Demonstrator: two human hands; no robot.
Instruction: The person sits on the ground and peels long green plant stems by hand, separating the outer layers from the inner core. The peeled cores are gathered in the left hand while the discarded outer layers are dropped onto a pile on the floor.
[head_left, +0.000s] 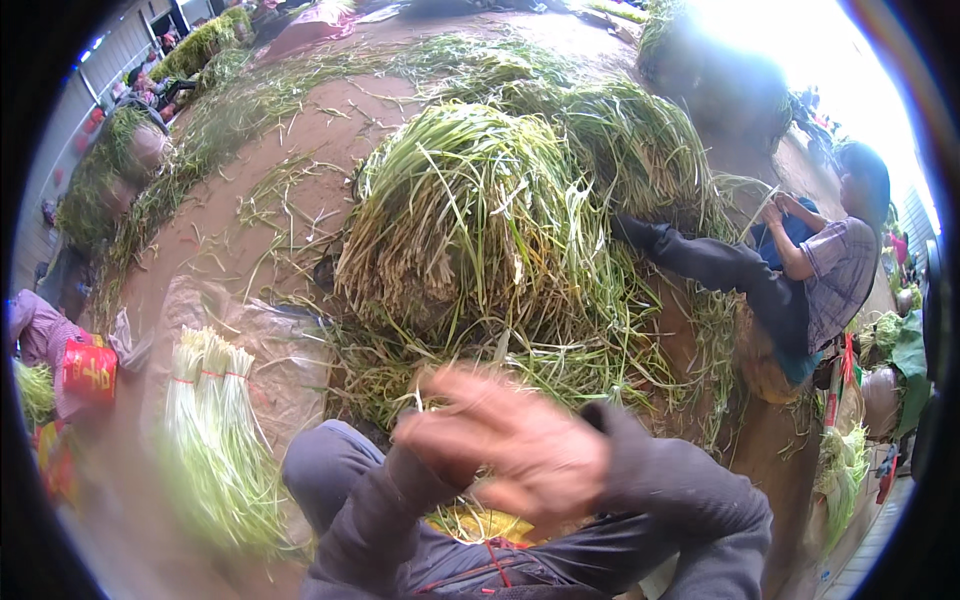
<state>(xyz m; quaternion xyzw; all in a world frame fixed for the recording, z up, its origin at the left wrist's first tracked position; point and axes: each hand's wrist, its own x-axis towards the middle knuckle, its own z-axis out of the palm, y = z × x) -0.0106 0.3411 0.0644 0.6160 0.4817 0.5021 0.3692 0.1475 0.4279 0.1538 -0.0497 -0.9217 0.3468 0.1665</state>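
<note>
My right hand (525, 450), blurred by motion, reaches across in front of my left hand (429, 444). The left hand is partly hidden behind it. A thin pale strand shows by the left fingers, but what either hand holds cannot be made out. Just beyond them, loose green stalks (555, 367) litter the ground. Past that litter stands a large heap of long leafy greens (457, 217), its brownish cut ends facing me. To my left, several bundles of trimmed stalks (217, 420), tied with red bands, lie pale ends away from me. Below my hands, yellow material (480, 523) shows in my lap.
A plastic sheet (277, 345) lies under the bundles. On the right sits another person (832, 262), one leg stretched toward the heap, with stalks in hand. More greens (630, 142) are piled behind the heap. A red bag (88, 367) bearing writing is at far left.
</note>
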